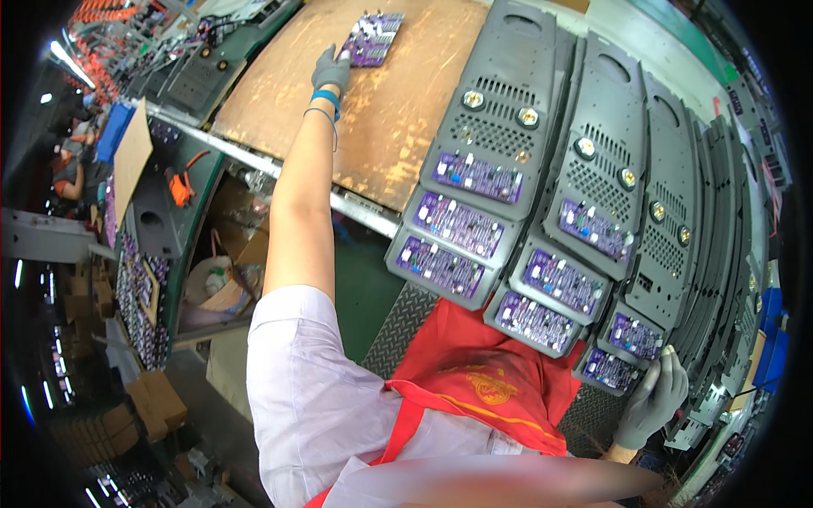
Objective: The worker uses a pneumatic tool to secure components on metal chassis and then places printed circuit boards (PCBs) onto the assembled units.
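Note:
My left hand (pixel 331 69), in a grey glove, reaches far out over a wooden tabletop. Its fingers are apart, with the thumb at the near left corner of a purple circuit board (pixel 373 41); the board lies to the right of the thumb, not between the fingers. Low on the right, my gloved right hand (pixel 654 401) is open, fingers stretched out. Its fingertips meet the right edge of a small purple board (pixel 636 336) on a dark grey panel (pixel 665 275); whether they press on it I cannot tell. Another purple board (pixel 611 371) sits just below.
Two more grey panels (pixel 508 55) (pixel 611 80) lie side by side, each bearing several purple boards and brass fittings. Further panels (pixel 727 203) stand packed at the right. Orange-handled pliers (pixel 179 188) lie on a bench at left. The wooden table (pixel 406 127) has a metal front edge.

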A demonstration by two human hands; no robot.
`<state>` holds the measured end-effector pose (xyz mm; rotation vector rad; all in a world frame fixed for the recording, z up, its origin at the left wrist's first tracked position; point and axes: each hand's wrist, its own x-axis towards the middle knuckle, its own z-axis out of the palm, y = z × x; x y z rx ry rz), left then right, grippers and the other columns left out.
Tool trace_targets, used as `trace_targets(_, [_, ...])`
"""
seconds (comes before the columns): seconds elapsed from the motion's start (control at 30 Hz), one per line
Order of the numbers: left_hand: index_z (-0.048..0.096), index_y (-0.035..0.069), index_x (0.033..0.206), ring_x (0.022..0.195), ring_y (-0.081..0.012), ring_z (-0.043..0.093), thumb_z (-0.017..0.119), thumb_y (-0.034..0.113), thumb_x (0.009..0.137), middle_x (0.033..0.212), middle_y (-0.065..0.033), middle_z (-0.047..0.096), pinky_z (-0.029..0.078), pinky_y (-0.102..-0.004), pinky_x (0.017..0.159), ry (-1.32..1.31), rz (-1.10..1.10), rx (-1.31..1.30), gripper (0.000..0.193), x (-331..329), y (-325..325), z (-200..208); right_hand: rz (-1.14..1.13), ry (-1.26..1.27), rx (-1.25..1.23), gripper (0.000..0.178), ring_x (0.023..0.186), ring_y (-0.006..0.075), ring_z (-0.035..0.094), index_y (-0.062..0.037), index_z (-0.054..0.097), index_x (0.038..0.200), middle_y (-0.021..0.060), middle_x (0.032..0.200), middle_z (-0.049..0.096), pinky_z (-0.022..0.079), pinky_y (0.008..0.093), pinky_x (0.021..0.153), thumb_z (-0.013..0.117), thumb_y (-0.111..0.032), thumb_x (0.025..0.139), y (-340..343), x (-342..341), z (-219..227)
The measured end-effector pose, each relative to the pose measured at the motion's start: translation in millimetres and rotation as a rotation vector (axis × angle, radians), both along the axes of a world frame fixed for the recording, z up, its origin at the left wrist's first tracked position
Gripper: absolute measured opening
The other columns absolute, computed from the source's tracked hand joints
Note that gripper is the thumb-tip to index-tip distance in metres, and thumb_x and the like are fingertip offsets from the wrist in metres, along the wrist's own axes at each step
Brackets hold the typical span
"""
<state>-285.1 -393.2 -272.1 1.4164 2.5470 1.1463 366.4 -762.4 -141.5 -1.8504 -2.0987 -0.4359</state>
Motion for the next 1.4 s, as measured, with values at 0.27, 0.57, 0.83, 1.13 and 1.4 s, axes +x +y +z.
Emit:
trace_targets(0.27, [0.068,0.009,0.102,0.091,-0.0265,0.066,0.067,0.036,0.082,0.096,-0.0122,0.070,0.049,-0.0351,0.081,-0.235,0.098,0.116,0.034,16.5,4.7,-5.5,0.046,-0.020,-0.039,0.022,0.100,0.0287,0.059,-0.0005,0.061,0.105,0.0132,0.105,0.063,0.039,0.0475,0.098,0.057,-0.006,0.084,12.0,-32.0,9.1])
trace_targets(0.57, [0.058,-0.001,0.089,0.086,-0.0121,0.056,0.067,0.007,0.083,0.110,-0.0134,0.063,0.047,-0.0251,0.076,-0.450,-0.351,0.611,0.013,42.1,-145.6,76.2,0.414,0.279,-0.032,0.025,0.093,0.0324,0.057,0.0009,0.061,0.098,0.0141,0.101,0.062,0.043,0.0451,0.089,0.061,0.000,0.073,37.5,-93.1,28.8])
trace_targets(0.83, [0.050,0.005,0.091,0.071,-0.0061,0.040,0.050,0.007,0.092,0.081,0.0019,0.044,0.037,-0.0212,0.064,-0.710,-0.106,0.909,0.002,246.3,-340.2,146.5,0.813,1.046,-0.681,0.065,0.107,0.0282,0.059,0.0018,0.044,0.134,0.0174,0.126,0.055,0.045,0.0358,0.091,0.070,-0.015,0.077,27.2,-205.1,12.0])
trace_targets(1.13, [0.045,-0.001,0.122,0.130,-0.0289,0.037,0.062,0.031,0.087,0.140,-0.0227,0.037,0.029,-0.0410,0.106,-0.787,-0.702,0.550,0.050,307.2,-416.0,125.0,0.700,1.819,-0.387,0.042,0.103,0.0220,0.058,0.0023,0.047,0.126,0.0125,0.117,0.057,0.048,0.0349,0.089,0.051,-0.004,0.085,-5.3,-202.5,-2.0])
trace_targets(1.4, [0.061,0.010,0.101,0.100,-0.0333,0.055,0.058,0.058,0.082,0.100,-0.0147,0.059,0.042,-0.0465,0.085,0.440,-0.726,0.139,0.052,301.9,-434.1,197.5,0.946,1.397,-0.858,0.058,0.106,0.0252,0.056,0.0071,0.052,0.124,0.0191,0.125,0.055,0.042,0.0363,0.092,0.057,-0.014,0.070,-2.4,-98.9,2.7])
